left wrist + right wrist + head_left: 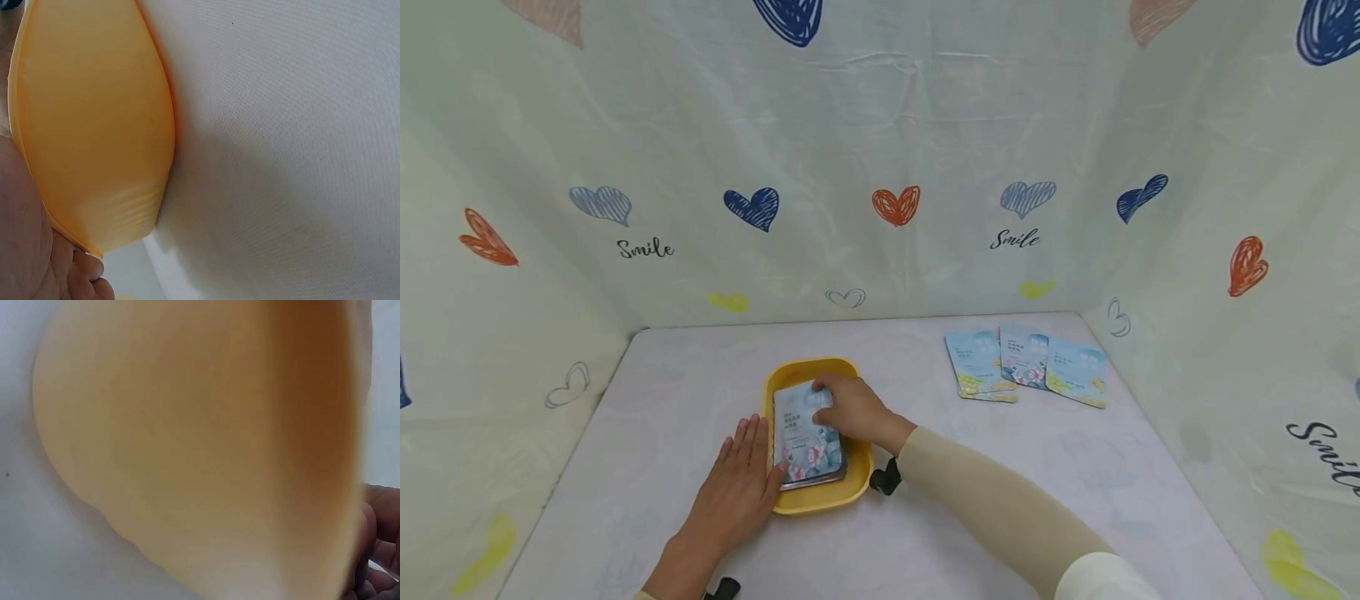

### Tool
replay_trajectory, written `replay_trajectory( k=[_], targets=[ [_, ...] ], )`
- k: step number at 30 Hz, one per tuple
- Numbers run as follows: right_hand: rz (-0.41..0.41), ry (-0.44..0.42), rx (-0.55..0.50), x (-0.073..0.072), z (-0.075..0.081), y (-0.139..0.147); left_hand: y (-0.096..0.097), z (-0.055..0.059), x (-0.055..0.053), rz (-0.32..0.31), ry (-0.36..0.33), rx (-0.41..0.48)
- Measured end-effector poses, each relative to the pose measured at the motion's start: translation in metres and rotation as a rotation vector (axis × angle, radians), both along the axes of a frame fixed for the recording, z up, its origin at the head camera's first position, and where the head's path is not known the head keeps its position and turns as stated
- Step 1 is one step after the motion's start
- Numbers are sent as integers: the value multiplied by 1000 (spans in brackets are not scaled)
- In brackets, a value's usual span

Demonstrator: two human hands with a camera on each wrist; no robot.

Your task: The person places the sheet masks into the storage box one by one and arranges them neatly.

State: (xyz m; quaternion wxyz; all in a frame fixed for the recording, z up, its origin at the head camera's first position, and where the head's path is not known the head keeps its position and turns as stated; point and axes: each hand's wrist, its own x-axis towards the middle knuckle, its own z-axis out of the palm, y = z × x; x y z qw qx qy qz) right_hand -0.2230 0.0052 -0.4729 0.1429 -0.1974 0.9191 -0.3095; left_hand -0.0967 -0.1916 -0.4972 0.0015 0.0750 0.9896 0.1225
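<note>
A yellow plastic tray (pixel 816 502) stands on the table and holds a small pile of flat, light-blue packets printed with pink flowers. My right hand (pixel 853 408) reaches over the tray's right side and pinches the top packet (pixel 801 433) near its upper right corner, thumb on the printed face. Along the tray's left side lies my left hand (pixel 737 479), fingers straight against the rim and thumb at the packet's lower left edge. The tray's outer wall (pixel 100 125) fills much of the left wrist view. In the right wrist view, curled fingers (pixel 381 519) show beyond the rim.
Several similar packets (pixel 1075 371) lie overlapping at the table's back right. A pale cloth with printed hearts (pixel 895 206) hangs behind and at both sides. The white table surface (pixel 970 500) extends around the tray.
</note>
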Motion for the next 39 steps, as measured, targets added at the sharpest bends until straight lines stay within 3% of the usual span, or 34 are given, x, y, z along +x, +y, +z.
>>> replay_trajectory(
  k=[6, 9, 13, 16, 21, 24, 27, 34, 39],
  targets=[
    [-46, -61, -37, 1, 9, 5, 0, 0, 1, 12, -16, -14],
    [-85, -32, -86, -4, 15, 12, 1, 0, 1, 15, -16, -19],
    [-87, 155, -93, -15, 21, 30, 1, 0, 1, 23, -21, -21],
    [-45, 322, -15, -24, 22, 51, 1, -1, 1, 29, -29, -23],
    [24, 563, 181, -41, 2, 98, 1, -1, 1, 29, -26, -18],
    [27, 634, 291, -50, -13, 128, 1, -1, 1, 26, -24, -12],
    [15, 612, 383, -54, -21, 158, 1, -1, 1, 25, -27, -10],
    [-58, 412, 528, -50, -30, 214, 2, 1, 1, 22, -33, -9],
    [-80, 310, 556, -42, -39, 234, 3, 2, 0, 26, -36, 4]
  ],
)
